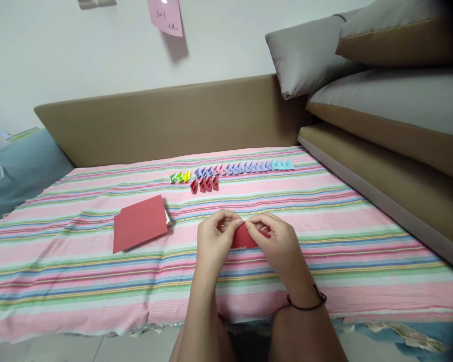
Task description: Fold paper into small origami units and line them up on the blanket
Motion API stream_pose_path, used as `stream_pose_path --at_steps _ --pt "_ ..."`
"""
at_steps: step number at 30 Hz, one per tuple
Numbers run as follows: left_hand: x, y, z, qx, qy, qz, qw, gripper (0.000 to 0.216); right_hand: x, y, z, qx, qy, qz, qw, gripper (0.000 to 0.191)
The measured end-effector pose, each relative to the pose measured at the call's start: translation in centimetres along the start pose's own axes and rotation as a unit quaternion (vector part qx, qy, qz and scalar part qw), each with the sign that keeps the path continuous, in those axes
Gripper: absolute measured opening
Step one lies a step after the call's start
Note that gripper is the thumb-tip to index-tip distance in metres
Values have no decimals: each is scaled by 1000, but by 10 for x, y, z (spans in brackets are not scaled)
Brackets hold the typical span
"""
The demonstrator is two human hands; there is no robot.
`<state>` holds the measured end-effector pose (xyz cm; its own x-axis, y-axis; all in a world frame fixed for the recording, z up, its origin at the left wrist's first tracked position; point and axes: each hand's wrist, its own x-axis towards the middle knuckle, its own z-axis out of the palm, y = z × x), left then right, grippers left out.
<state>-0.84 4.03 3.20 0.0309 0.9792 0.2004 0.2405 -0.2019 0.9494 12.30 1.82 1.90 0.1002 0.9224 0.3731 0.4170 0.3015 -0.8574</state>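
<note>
Between my hands is a piece of red paper, low over the striped cloth. My left hand pinches its upper edge with thumb and forefinger. Close beside it, my right hand pinches the same edge, the two thumb tips nearly meeting. Part of the paper is hidden behind my right fingers. Beyond my hands stands a short row of red folded paper pieces. Off to the left lies a stack of red paper sheets, with a pale corner showing at its right side.
Behind the red pieces runs a long row of folded paper pieces in purple, pink and blue, with green and yellow ones at its left. A brown backrest closes off the far side. Grey cushions are piled on the right.
</note>
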Motion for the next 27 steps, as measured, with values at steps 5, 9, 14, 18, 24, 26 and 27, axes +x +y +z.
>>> stream_pose_path --at_steps 5,9,14,18,24,26,27 --pt "1 -2 -6 -17 47 -3 999 7 0 1 -10 0 -8 26 1000 14" --pt "2 -6 -21 -39 103 3 994 8 -1 11 -23 -23 -16 41 999 14" --pt "3 -9 -34 -77 134 6 988 12 -2 22 -35 -59 39 68 995 18" --pt "3 -6 -21 -59 51 5 997 11 -2 12 -26 16 6 42 999 22" --pt "-1 -1 -4 -131 -44 -79 987 24 -2 2 -12 31 -53 72 996 18" --pt "-3 0 -5 -159 -75 -123 977 36 -2 4 -13 78 -49 104 990 16" --pt "-3 0 -5 -169 -81 -134 973 38 -1 5 -13 111 -49 122 985 17"
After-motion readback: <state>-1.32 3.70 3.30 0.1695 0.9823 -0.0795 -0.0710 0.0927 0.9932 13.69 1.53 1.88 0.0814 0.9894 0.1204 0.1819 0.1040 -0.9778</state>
